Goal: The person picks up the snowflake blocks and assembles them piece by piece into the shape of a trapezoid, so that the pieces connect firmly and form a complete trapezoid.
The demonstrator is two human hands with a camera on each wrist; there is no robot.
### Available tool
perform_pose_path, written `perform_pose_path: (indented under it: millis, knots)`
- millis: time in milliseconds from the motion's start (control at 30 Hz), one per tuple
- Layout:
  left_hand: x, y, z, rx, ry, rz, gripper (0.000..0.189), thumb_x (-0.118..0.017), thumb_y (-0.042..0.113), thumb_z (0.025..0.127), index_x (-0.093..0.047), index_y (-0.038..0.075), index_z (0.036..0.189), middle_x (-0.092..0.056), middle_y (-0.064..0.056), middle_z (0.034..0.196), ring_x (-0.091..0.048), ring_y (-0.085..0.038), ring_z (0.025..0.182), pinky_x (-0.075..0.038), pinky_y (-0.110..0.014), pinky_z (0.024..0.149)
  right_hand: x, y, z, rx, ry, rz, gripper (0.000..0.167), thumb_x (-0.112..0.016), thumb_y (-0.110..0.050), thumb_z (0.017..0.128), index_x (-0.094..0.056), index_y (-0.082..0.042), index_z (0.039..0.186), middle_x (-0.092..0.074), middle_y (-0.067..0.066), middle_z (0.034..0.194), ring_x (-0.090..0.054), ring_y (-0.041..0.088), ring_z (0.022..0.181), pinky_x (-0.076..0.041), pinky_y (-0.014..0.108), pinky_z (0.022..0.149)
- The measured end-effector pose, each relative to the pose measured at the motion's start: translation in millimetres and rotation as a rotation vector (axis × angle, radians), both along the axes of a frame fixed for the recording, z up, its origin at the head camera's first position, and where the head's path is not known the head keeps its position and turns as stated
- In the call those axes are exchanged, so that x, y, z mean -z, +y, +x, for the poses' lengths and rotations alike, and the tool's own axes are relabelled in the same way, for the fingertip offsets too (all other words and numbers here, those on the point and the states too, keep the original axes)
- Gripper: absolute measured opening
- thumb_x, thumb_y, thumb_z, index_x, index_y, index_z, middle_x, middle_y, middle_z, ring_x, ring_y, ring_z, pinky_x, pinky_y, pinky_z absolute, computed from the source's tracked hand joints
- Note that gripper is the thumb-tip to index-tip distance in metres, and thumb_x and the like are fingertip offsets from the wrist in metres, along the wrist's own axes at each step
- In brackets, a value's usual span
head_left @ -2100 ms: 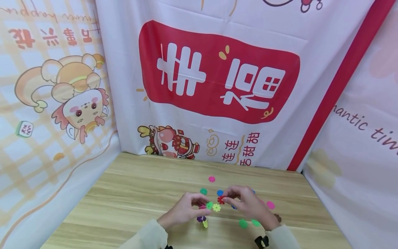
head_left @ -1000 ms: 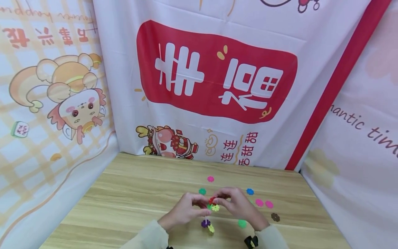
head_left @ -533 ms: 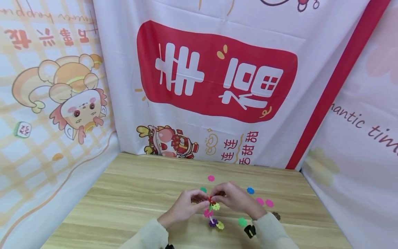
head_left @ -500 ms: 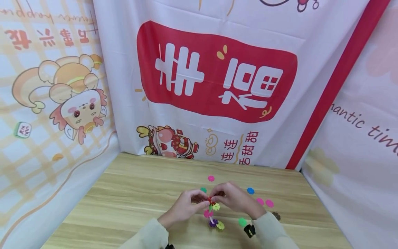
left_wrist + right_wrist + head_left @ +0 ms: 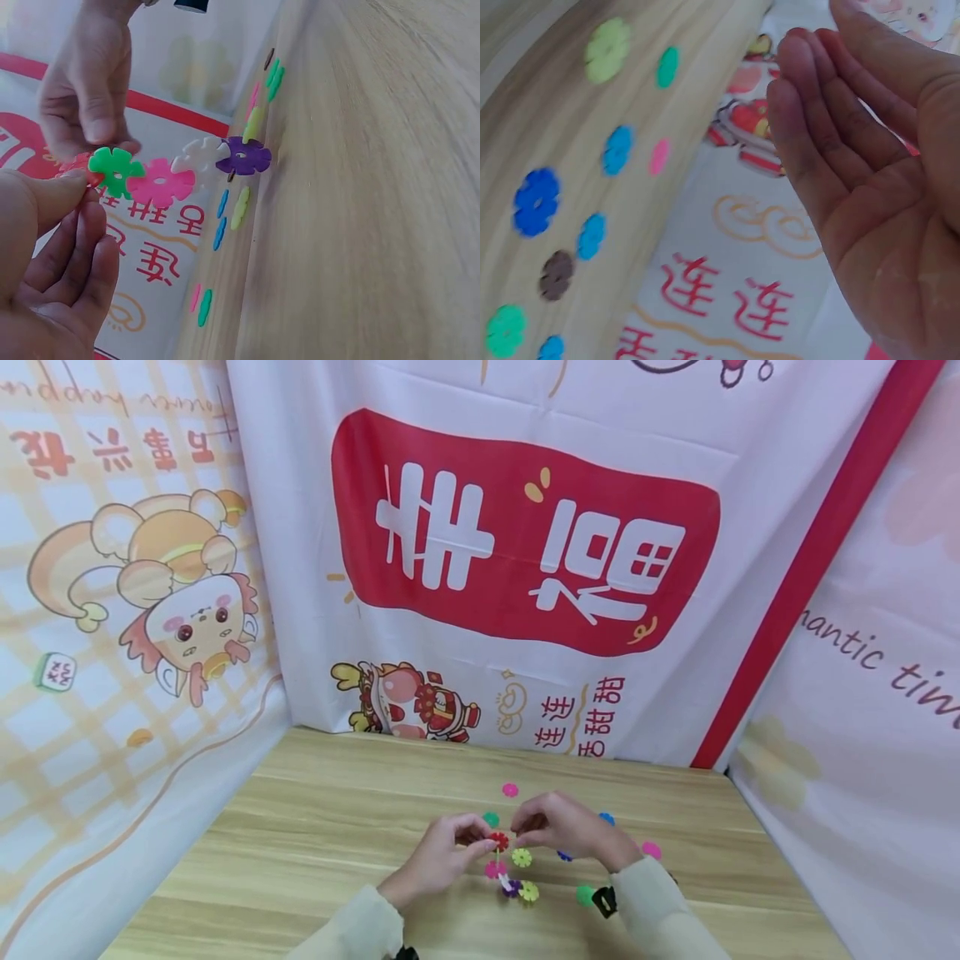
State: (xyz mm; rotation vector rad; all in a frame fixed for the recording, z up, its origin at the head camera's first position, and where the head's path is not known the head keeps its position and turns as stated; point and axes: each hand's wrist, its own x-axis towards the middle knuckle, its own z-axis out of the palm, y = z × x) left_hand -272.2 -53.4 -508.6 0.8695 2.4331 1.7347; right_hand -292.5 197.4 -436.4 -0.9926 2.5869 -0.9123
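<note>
My left hand [image 5: 442, 855] pinches a red flower-shaped disc [image 5: 499, 841] between thumb and fingers, above the table. From it hangs a chain of notched plastic discs: a green disc [image 5: 114, 172], a pink disc [image 5: 160, 182], a white disc [image 5: 199, 155], a purple disc [image 5: 244, 156] and a yellow disc [image 5: 529, 891] at the end. Just right of the red disc is my right hand [image 5: 568, 828], its fingers relaxed and bent. In the right wrist view nothing lies between its thumb and fingers.
Loose discs lie about on the wooden table [image 5: 315, 827]: a yellow-green disc [image 5: 522, 857], a pink disc [image 5: 510, 790], a green disc [image 5: 491, 819], a brown disc [image 5: 556, 275] and several others. A printed cloth [image 5: 300, 610] hangs behind the table, with more cloth at both sides.
The right hand brought the red disc left to the chain's green disc and both hands pinched there. Now the right hand has let go and drawn slightly right, while the left holds the red disc.
</note>
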Motion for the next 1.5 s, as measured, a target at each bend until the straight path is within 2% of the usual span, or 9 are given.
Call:
perform_pose_path:
  millis: [167, 367, 600, 733, 833, 1000, 1133, 1333, 1500]
  knots:
    - [3.7, -4.4, -1.2, -0.041, -0.011, 0.025, 0.006, -0.076, 0.021, 0.098, -0.074, 0.018, 0.103, -0.077, 0.003, 0.098, -0.073, -0.027, 0.089, -0.061, -0.025, 0.077, 18.4, 10.5, -7.1, 0.037, 0.036, 0.054, 0.016, -0.079, -0.009, 0.095, -0.078, -0.010, 0.111, -0.079, 0.006, 0.104, -0.072, 0.011, 0.092, -0.062, 0.023, 0.083]
    - [6.0, -7.6, 0.2, -0.063, -0.039, 0.030, 0.005, -0.076, 0.023, 0.098, -0.075, 0.021, 0.103, -0.076, 0.003, 0.098, -0.070, -0.015, 0.085, -0.061, -0.025, 0.076, 50.7, 14.1, -9.7, 0.037, 0.064, 0.082, 0.028, -0.081, -0.011, 0.093, -0.075, -0.004, 0.120, -0.078, 0.009, 0.114, -0.073, 0.018, 0.102, -0.064, 0.033, 0.091]
    - [7.6, -9.3, 1.3, -0.064, -0.045, 0.038, 0.009, -0.077, 0.024, 0.098, -0.075, 0.018, 0.104, -0.077, 0.001, 0.098, -0.069, -0.011, 0.083, -0.060, -0.024, 0.074, 74.6, 10.3, -13.4, 0.033, 0.076, 0.087, 0.028, -0.082, -0.011, 0.092, -0.076, -0.007, 0.120, -0.077, 0.004, 0.113, -0.072, 0.014, 0.101, -0.063, 0.028, 0.088]
    - [6.4, -10.0, 3.2, -0.065, -0.063, 0.048, 0.011, -0.077, 0.023, 0.097, -0.075, 0.016, 0.104, -0.077, -0.002, 0.098, -0.069, -0.012, 0.084, -0.059, -0.022, 0.074, 76.0, 8.7, -14.6, 0.048, 0.072, 0.074, 0.025, -0.083, -0.009, 0.091, -0.078, -0.009, 0.115, -0.076, 0.002, 0.104, -0.067, 0.008, 0.089, -0.060, 0.024, 0.078]
    - [5.1, -10.6, 4.6, -0.067, -0.075, 0.056, 0.011, -0.078, 0.022, 0.096, -0.075, 0.015, 0.104, -0.077, -0.003, 0.098, -0.069, -0.014, 0.084, -0.058, -0.021, 0.074, 74.1, 9.4, -14.8, 0.071, 0.033, 0.050, 0.018, -0.085, -0.010, 0.088, -0.079, -0.010, 0.105, -0.074, -0.001, 0.093, -0.062, 0.004, 0.079, -0.056, 0.021, 0.069]
    - [4.2, -12.1, 4.8, -0.059, -0.088, 0.070, 0.012, -0.078, 0.022, 0.096, -0.076, 0.014, 0.104, -0.077, -0.005, 0.099, -0.070, -0.021, 0.086, -0.058, -0.020, 0.073, 69.2, 13.5, -15.1, 0.101, -0.035, 0.018, 0.008, -0.083, -0.011, 0.090, -0.076, -0.014, 0.087, -0.072, -0.005, 0.083, -0.062, 0.004, 0.072, -0.057, 0.021, 0.065]
    - [5.2, -12.4, 3.8, -0.059, -0.094, 0.070, 0.013, -0.078, 0.023, 0.095, -0.075, 0.014, 0.105, -0.077, -0.005, 0.099, -0.071, -0.025, 0.086, -0.058, -0.021, 0.073, 61.3, 18.0, -13.4, 0.100, 0.005, 0.000, 0.011, -0.079, -0.010, 0.093, -0.072, -0.016, 0.087, -0.070, -0.005, 0.081, -0.061, 0.005, 0.072, -0.057, 0.022, 0.065]
    - [6.3, -11.4, 2.1, -0.054, -0.097, 0.057, 0.012, -0.078, 0.025, 0.096, -0.075, 0.016, 0.105, -0.078, -0.002, 0.099, -0.071, -0.022, 0.086, -0.060, -0.023, 0.074, 49.4, 23.6, -5.7, 0.121, 0.076, -0.049, 0.010, -0.076, -0.015, 0.097, -0.071, -0.020, 0.090, -0.072, 0.002, 0.085, -0.059, 0.004, 0.072, -0.057, 0.022, 0.065]
    - [7.2, -9.9, 1.2, -0.051, -0.099, 0.053, 0.011, -0.077, 0.025, 0.097, -0.075, 0.017, 0.104, -0.078, -0.001, 0.099, -0.071, -0.020, 0.085, -0.060, -0.024, 0.073, 43.3, 25.0, 0.4, 0.128, 0.113, -0.104, 0.010, -0.075, -0.020, 0.099, -0.069, -0.024, 0.091, -0.071, -0.005, 0.086, -0.064, 0.004, 0.078, -0.060, 0.022, 0.073]
